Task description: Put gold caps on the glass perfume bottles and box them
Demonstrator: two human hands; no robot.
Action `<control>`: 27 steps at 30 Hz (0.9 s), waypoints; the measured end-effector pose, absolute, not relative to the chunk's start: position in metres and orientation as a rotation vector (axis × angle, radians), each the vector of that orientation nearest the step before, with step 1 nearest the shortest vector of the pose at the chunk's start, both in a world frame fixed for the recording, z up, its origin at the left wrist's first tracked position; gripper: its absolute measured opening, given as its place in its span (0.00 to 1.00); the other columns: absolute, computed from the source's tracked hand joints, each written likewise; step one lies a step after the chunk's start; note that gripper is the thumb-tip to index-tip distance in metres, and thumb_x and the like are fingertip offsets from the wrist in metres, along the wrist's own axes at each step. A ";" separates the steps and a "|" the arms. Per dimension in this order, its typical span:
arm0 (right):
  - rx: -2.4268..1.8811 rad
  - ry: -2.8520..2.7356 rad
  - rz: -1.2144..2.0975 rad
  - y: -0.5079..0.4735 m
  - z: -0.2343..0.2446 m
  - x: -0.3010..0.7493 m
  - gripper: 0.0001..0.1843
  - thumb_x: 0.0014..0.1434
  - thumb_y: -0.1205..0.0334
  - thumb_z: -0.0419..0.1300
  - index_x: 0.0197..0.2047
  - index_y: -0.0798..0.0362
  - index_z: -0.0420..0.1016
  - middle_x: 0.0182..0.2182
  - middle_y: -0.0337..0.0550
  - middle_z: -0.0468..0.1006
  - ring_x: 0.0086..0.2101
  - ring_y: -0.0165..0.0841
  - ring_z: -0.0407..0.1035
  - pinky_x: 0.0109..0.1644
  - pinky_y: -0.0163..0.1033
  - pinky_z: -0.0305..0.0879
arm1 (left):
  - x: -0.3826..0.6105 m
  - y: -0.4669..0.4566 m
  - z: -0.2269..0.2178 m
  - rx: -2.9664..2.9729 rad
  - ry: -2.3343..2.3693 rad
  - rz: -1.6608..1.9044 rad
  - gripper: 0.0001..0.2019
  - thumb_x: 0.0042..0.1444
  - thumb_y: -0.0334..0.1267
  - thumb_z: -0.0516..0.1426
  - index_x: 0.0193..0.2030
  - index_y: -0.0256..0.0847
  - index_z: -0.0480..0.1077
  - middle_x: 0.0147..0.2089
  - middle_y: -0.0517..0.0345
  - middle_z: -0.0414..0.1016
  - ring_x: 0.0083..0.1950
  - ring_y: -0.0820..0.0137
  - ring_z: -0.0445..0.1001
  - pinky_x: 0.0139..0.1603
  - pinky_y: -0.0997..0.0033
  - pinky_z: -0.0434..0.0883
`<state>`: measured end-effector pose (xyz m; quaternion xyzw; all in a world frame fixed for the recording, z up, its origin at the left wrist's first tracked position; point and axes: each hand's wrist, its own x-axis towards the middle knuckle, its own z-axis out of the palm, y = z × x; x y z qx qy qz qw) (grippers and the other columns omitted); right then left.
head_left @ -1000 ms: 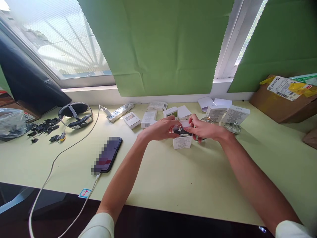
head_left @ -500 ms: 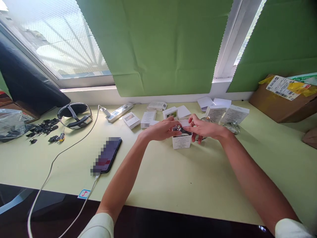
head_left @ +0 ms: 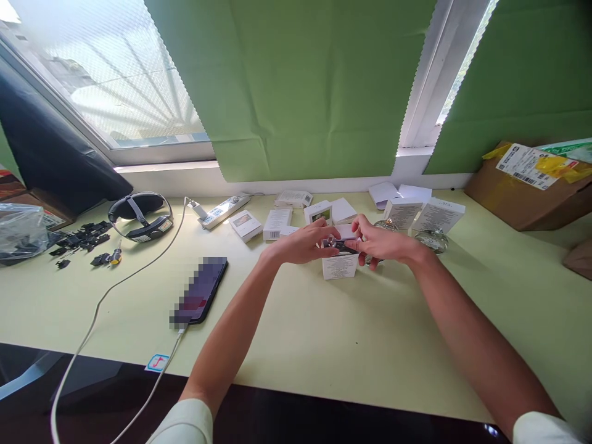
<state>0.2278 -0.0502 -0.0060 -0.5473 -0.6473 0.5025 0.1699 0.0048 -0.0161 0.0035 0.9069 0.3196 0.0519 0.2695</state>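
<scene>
A small white box with printed text stands upright on the table, open at the top. A small dark item with a shiny round part at its left end sits across the box's mouth; its kind is too small to make out. My left hand pinches its left end between thumb and fingers. From the other side, my right hand is closed on its right end, other fingers curled beside the box. How far the item reaches into the box is hidden. Shiny, clear-looking things lie right of my right hand.
Several white boxes lie or stand behind my hands, with more open ones to the right. A phone on a white cable, a power strip, a headband device and black pieces are at left. A cardboard box stands far right.
The dark item now lies a little flatter across the box mouth, and my fingers have shifted slightly on it. The surrounding things have stayed put.
</scene>
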 end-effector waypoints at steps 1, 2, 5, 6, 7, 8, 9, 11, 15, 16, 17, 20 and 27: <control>-1.562 -1.832 1.444 -0.049 -0.007 0.229 0.22 0.61 0.46 0.60 0.40 0.45 0.48 0.32 0.36 0.68 0.27 0.31 0.72 0.20 0.33 0.69 | 0.004 -0.016 0.004 2.446 0.851 0.137 0.19 0.64 0.51 0.53 0.56 0.46 0.67 0.44 0.55 0.61 0.37 0.72 0.67 0.35 0.72 0.66; -1.570 -1.823 1.465 -0.048 -0.008 0.231 0.23 0.60 0.45 0.60 0.40 0.45 0.48 0.32 0.36 0.70 0.27 0.31 0.73 0.21 0.34 0.70 | 0.004 -0.015 0.004 2.447 0.843 0.135 0.18 0.64 0.51 0.53 0.56 0.46 0.67 0.44 0.54 0.62 0.38 0.71 0.67 0.35 0.72 0.66; -1.587 -1.794 1.534 -0.045 -0.011 0.235 0.25 0.60 0.41 0.59 0.43 0.45 0.48 0.35 0.39 0.73 0.28 0.32 0.75 0.21 0.33 0.70 | 0.004 -0.016 0.006 2.455 0.842 0.146 0.18 0.65 0.51 0.51 0.56 0.46 0.68 0.46 0.53 0.63 0.38 0.70 0.68 0.35 0.71 0.66; -1.587 -1.793 1.555 -0.043 -0.012 0.235 0.25 0.60 0.41 0.59 0.43 0.45 0.48 0.36 0.40 0.74 0.29 0.32 0.76 0.21 0.33 0.70 | 0.004 -0.016 0.006 2.458 0.846 0.153 0.18 0.65 0.51 0.51 0.56 0.46 0.68 0.46 0.53 0.64 0.37 0.70 0.69 0.35 0.71 0.66; -1.584 -1.795 1.574 -0.042 -0.013 0.236 0.26 0.60 0.40 0.59 0.44 0.45 0.48 0.37 0.42 0.75 0.29 0.33 0.76 0.21 0.32 0.71 | 0.004 -0.017 0.006 2.461 0.854 0.157 0.18 0.65 0.51 0.50 0.56 0.46 0.68 0.46 0.52 0.64 0.37 0.70 0.69 0.35 0.71 0.66; -1.578 -1.798 1.589 -0.042 -0.013 0.236 0.26 0.60 0.40 0.59 0.44 0.46 0.48 0.39 0.43 0.75 0.30 0.33 0.77 0.21 0.32 0.71 | 0.005 -0.018 0.007 2.464 0.864 0.156 0.18 0.65 0.51 0.50 0.56 0.45 0.68 0.47 0.52 0.64 0.37 0.70 0.69 0.34 0.71 0.66; -1.568 -1.804 1.602 -0.041 -0.014 0.237 0.26 0.60 0.40 0.59 0.44 0.46 0.48 0.40 0.45 0.76 0.30 0.33 0.78 0.22 0.32 0.72 | 0.005 -0.019 0.007 2.466 0.877 0.151 0.18 0.65 0.51 0.50 0.56 0.45 0.68 0.47 0.52 0.64 0.37 0.70 0.69 0.34 0.71 0.65; -1.531 -1.818 1.629 -0.041 -0.014 0.236 0.24 0.61 0.41 0.58 0.43 0.46 0.49 0.44 0.47 0.76 0.30 0.33 0.78 0.23 0.32 0.73 | 0.006 -0.020 0.007 2.473 0.897 0.139 0.18 0.65 0.50 0.50 0.55 0.45 0.67 0.47 0.52 0.64 0.37 0.70 0.69 0.34 0.71 0.65; -1.471 -1.841 1.655 -0.042 -0.013 0.236 0.23 0.62 0.44 0.58 0.44 0.46 0.49 0.46 0.49 0.75 0.32 0.34 0.79 0.24 0.33 0.74 | 0.009 -0.022 0.004 2.499 0.910 0.142 0.16 0.64 0.49 0.52 0.55 0.47 0.66 0.47 0.53 0.64 0.36 0.71 0.68 0.33 0.71 0.65; -1.465 -1.845 1.654 -0.043 -0.013 0.236 0.23 0.62 0.44 0.58 0.45 0.46 0.49 0.47 0.49 0.75 0.32 0.35 0.80 0.25 0.33 0.74 | 0.009 -0.022 0.003 2.507 0.915 0.147 0.16 0.64 0.49 0.52 0.55 0.47 0.66 0.47 0.54 0.64 0.36 0.71 0.68 0.33 0.71 0.65; -1.456 -1.848 1.653 -0.043 -0.012 0.236 0.23 0.62 0.44 0.59 0.45 0.46 0.49 0.48 0.50 0.75 0.33 0.35 0.80 0.25 0.33 0.74 | 0.009 -0.022 0.002 2.513 0.919 0.150 0.16 0.64 0.49 0.52 0.54 0.47 0.66 0.47 0.54 0.64 0.36 0.71 0.68 0.33 0.71 0.65; -1.395 -1.854 1.676 -0.044 -0.010 0.238 0.26 0.60 0.41 0.60 0.48 0.46 0.52 0.50 0.50 0.74 0.34 0.35 0.80 0.27 0.34 0.75 | 0.009 -0.020 -0.001 2.519 0.932 0.159 0.15 0.64 0.50 0.51 0.54 0.47 0.66 0.46 0.55 0.64 0.38 0.69 0.68 0.35 0.71 0.65; -1.472 -1.885 1.620 -0.043 -0.012 0.233 0.29 0.57 0.33 0.57 0.45 0.47 0.53 0.44 0.48 0.78 0.32 0.34 0.79 0.23 0.32 0.71 | 0.010 -0.019 -0.004 2.515 0.953 0.167 0.15 0.64 0.50 0.51 0.53 0.49 0.65 0.45 0.56 0.63 0.38 0.70 0.68 0.36 0.70 0.65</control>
